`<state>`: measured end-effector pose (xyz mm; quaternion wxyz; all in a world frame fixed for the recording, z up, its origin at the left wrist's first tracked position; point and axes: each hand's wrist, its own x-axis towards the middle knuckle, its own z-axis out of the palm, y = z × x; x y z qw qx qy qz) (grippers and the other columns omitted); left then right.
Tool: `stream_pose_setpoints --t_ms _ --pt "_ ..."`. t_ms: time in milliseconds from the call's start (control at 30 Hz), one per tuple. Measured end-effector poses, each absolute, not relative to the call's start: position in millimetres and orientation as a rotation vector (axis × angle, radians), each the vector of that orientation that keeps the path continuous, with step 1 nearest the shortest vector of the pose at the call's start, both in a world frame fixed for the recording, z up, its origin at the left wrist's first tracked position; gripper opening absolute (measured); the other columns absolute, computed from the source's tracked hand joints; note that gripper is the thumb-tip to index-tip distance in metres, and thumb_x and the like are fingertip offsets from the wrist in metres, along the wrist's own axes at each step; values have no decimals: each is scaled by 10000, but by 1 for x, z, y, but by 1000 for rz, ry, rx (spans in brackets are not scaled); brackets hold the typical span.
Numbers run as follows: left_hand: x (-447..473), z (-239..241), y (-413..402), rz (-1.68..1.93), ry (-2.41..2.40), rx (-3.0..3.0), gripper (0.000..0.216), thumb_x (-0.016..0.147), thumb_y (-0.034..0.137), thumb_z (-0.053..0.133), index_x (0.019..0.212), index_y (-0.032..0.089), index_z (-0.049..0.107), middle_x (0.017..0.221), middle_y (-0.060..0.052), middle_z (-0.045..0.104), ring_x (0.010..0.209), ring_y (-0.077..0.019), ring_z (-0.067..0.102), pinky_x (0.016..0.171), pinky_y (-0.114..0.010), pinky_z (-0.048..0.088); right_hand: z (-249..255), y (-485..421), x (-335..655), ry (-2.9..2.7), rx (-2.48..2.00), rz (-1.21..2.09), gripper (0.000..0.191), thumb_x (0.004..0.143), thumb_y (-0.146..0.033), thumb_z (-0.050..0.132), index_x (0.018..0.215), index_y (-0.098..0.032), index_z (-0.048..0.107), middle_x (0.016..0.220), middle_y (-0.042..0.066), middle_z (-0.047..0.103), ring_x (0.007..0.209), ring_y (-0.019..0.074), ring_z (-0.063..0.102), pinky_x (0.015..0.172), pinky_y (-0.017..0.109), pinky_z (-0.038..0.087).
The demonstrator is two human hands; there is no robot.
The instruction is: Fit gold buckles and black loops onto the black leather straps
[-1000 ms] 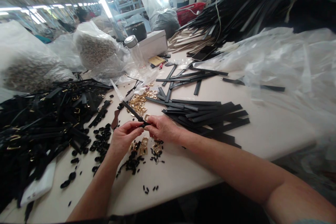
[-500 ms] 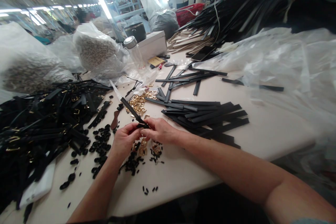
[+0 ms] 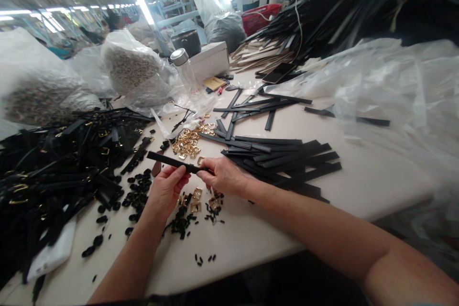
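Between my two hands a black strap point(image 3: 167, 158) is held, its free end pointing to the upper left. My left hand point(image 3: 168, 186) pinches it near the middle, thumb on top. Fingers of my right hand point(image 3: 224, 177) close round its right end, which they partly hide. Just beyond the strap lies a heap of gold buckles point(image 3: 187, 143). Below my hands are a few more gold buckles point(image 3: 196, 200) and many small black pieces point(image 3: 181, 222). Black loops point(image 3: 139, 191) are scattered to the left of my left hand.
Finished-looking black straps with buckles point(image 3: 71, 162) pile up at left. Loose black strips point(image 3: 283, 162) lie to the right. Farther back are filled plastic bags point(image 3: 131, 64), a glass bottle point(image 3: 184, 69), a phone point(image 3: 278, 72), a white box point(image 3: 210, 60) and plastic sheeting point(image 3: 387, 81).
The strap has swung from a steep slant to nearly level, its free end moving left and down. My hands have drawn slightly apart along it.
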<state>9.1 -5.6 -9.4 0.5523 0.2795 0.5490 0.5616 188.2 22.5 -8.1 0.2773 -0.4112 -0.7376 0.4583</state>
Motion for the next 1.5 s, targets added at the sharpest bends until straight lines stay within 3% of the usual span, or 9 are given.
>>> stream_pose_setpoints --t_ms 300,467,800,1200,1400,1500 --pt "24 -10 -11 1323 1248 758 303 588 258 864 861 162 773 740 -20 730 625 -90 597 615 -203 466 -18 26 190 -2063 -1066 1036 205 885 -279 527 709 -187 578 573 -20 584 499 108 514 503 214 354" --pt "19 -11 -7 1271 1242 856 247 643 285 828 828 129 782 680 -34 701 597 -98 562 613 -229 447 -29 30 191 -2097 -947 1212 256 931 -393 455 847 -204 606 556 -25 586 454 119 531 462 218 393" --pt "31 -10 -12 1383 968 698 252 581 261 877 773 134 773 673 -20 676 603 -84 550 617 -217 428 -33 29 192 -1843 -964 1525 403 872 -597 499 823 -203 571 525 -38 531 408 110 496 411 206 404" --pt "29 -4 -14 1325 1097 789 393 530 381 888 805 126 773 659 -30 684 565 -101 574 616 -256 461 -16 18 189 -1866 -981 1296 353 863 -536 536 747 -207 590 485 -46 483 418 105 450 429 209 385" --pt "25 -3 -11 1323 1116 791 300 591 358 838 754 122 752 627 -27 670 556 -106 559 598 -251 455 -26 28 192 -1942 -945 1460 374 875 -556 517 889 -196 618 575 -20 560 434 123 518 413 222 421" --pt "23 -7 -12 1360 1146 756 276 629 320 818 816 127 755 741 -53 717 600 -112 587 612 -243 465 -25 27 190 -1856 -943 1528 362 879 -529 523 943 -183 609 592 -24 563 430 115 519 413 220 423"
